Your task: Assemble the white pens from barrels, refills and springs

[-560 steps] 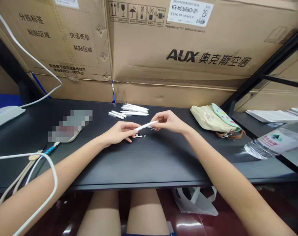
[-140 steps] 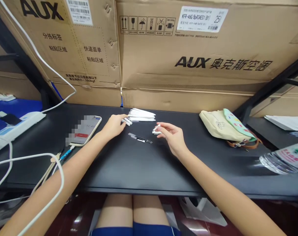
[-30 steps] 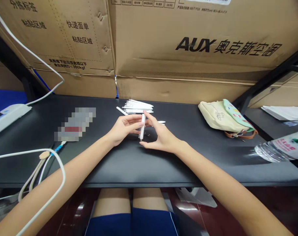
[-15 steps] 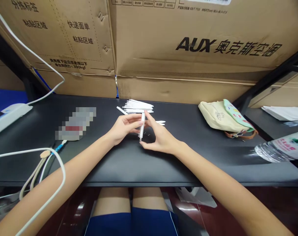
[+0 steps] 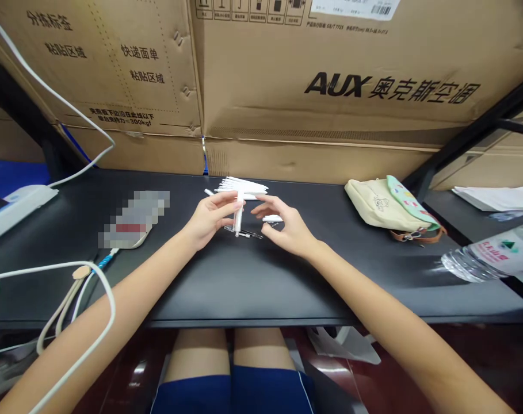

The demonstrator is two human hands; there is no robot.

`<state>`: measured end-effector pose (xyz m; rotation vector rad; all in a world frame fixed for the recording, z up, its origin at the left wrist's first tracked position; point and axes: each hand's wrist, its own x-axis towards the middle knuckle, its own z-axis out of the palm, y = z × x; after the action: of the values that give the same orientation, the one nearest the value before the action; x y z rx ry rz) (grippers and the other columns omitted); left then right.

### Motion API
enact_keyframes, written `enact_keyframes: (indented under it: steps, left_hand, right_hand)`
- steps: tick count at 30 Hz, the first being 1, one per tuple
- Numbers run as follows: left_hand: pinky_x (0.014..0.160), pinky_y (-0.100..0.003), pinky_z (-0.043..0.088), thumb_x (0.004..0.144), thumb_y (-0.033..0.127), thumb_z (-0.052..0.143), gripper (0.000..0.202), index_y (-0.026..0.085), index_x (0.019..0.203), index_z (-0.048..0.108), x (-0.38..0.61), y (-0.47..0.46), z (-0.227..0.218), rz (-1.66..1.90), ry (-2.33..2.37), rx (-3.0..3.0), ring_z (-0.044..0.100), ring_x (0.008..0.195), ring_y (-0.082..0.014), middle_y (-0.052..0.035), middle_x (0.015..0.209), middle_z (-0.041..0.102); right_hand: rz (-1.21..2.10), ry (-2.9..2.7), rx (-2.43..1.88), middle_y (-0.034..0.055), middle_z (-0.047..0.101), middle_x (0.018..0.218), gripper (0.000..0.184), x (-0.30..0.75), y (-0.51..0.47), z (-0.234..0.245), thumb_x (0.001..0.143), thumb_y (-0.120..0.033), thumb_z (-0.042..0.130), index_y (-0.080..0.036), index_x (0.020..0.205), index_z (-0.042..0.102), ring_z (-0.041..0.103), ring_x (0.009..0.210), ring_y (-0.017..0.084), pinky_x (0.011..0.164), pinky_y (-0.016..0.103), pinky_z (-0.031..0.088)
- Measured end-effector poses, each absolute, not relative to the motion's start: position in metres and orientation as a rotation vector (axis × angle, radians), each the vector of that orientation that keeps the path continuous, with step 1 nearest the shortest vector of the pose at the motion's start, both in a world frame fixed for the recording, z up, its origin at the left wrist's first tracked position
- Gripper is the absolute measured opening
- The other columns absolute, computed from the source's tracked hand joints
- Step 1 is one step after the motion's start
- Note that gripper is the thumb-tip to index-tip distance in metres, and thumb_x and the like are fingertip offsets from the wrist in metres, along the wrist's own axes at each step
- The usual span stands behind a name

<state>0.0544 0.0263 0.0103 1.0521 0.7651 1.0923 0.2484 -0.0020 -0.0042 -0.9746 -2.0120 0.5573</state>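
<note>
A white pen barrel (image 5: pixel 239 214) stands nearly upright in the fingers of my left hand (image 5: pixel 207 218). My right hand (image 5: pixel 289 227) is to the right of it, fingers curved and apart, with nothing between them. Behind my hands lies a pile of white pens (image 5: pixel 239 185) on the black table. Some thin dark and clear parts, perhaps refills (image 5: pixel 253 234), lie just below the held barrel. Other white pen pieces (image 5: pixel 272 218) show beside my right fingertips, partly hidden by them.
A cream pouch (image 5: pixel 371 201) and a water bottle (image 5: pixel 489 253) lie on the right. Left are a blurred-out device (image 5: pixel 134 221), white cables (image 5: pixel 108 293) and a power strip (image 5: pixel 19 207). Large cardboard boxes (image 5: pixel 330 132) stand behind the black table (image 5: pixel 252 287).
My right hand has come off the white pen barrel and moved slightly right, its fingers apart. My left hand has shifted a little left with the barrel.
</note>
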Motion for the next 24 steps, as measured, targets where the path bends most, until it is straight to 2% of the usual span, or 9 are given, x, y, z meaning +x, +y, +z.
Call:
enact_keyframes:
  steps: [1,3,5,13,22,24]
  left_hand:
    - [0.058,-0.022,0.050,0.054,0.025,0.083,0.035,0.017,0.086,0.071,0.053,0.028,0.012,1.107,0.764,1.030,0.059,0.069,-0.0110,-0.0016,0.081,0.066]
    - [0.056,-0.021,0.048,0.053,0.025,0.084,0.035,0.017,0.085,0.070,0.050,0.030,0.014,1.129,0.752,0.990,0.057,0.067,-0.0098,-0.0014,0.081,0.066]
    - [0.056,-0.021,0.047,0.052,0.025,0.084,0.036,0.016,0.084,0.070,0.048,0.031,0.016,1.135,0.747,0.962,0.057,0.067,-0.0097,-0.0020,0.082,0.066]
    - [0.059,-0.023,0.045,0.054,0.025,0.082,0.037,0.015,0.087,0.069,0.049,0.029,0.015,1.126,0.764,0.981,0.057,0.068,-0.0104,-0.0041,0.089,0.066]
    - [0.059,-0.022,0.045,0.054,0.026,0.082,0.036,0.017,0.087,0.069,0.049,0.030,0.014,1.100,0.782,1.000,0.057,0.069,-0.0101,-0.0018,0.085,0.065]
    - [0.060,-0.023,0.046,0.056,0.027,0.082,0.035,0.017,0.087,0.069,0.049,0.030,0.013,1.080,0.792,1.034,0.059,0.071,-0.0116,-0.0025,0.085,0.065]
  right_hand:
    - [0.560,-2.004,-1.030,0.0058,0.067,0.096,0.040,0.250,0.002,-0.002,0.074,-0.013,0.052,-0.017,0.114,0.055,0.062,0.085,0.016,0.083,0.032,0.049]
    - [0.549,-2.079,-1.132,0.0046,0.067,0.085,0.014,0.251,0.008,0.002,0.077,-0.017,0.056,-0.016,0.089,0.063,0.062,0.078,0.016,0.076,0.030,0.048]
    - [0.500,-2.221,-1.200,0.0039,0.067,0.078,0.007,0.249,0.011,0.005,0.078,-0.018,0.058,-0.015,0.076,0.064,0.059,0.074,0.016,0.073,0.029,0.046]
    - [0.286,-2.524,-1.329,0.0057,0.065,0.077,0.011,0.233,0.014,0.007,0.082,-0.021,0.059,-0.015,0.074,0.065,0.054,0.078,0.017,0.070,0.028,0.039]
    - [-0.002,-2.582,-1.288,0.0109,0.061,0.082,0.010,0.232,0.023,0.005,0.083,-0.014,0.055,-0.013,0.076,0.061,0.053,0.080,0.021,0.074,0.034,0.041]
    - [0.081,-2.424,-1.292,0.0096,0.062,0.079,0.010,0.239,0.025,0.007,0.084,-0.015,0.052,-0.014,0.076,0.059,0.055,0.077,0.020,0.073,0.035,0.042]
